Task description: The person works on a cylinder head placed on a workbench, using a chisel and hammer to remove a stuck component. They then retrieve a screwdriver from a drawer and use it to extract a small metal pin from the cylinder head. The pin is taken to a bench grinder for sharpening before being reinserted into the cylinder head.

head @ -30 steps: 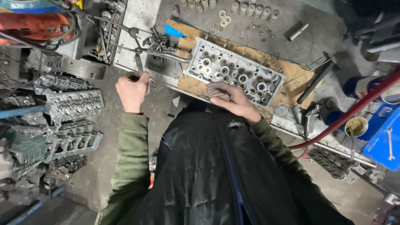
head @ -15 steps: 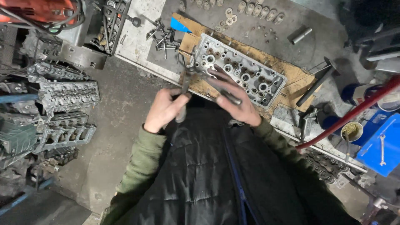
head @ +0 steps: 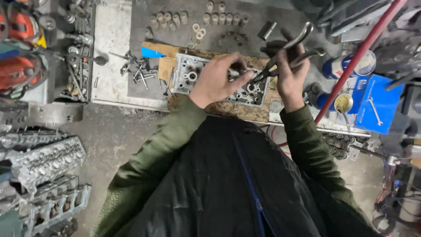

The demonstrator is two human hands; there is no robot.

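Cylinder head (head: 193,74) on cardboard near bench edge; left hand (head: 219,79) pinches over it, right hand (head: 287,70) grips pliers (head: 285,48); pliers' tip hidden.

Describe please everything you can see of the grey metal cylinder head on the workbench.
The grey metal cylinder head is a long cast block, dull and oily, with round ports and valve holes on its upper face. It lies flat on a brown board. The left hand rests over its middle; pliers in the right hand reach toward it.

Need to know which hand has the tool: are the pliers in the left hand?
No, the right hand grips the pliers by the handles, while the left hand rests on the cylinder head.
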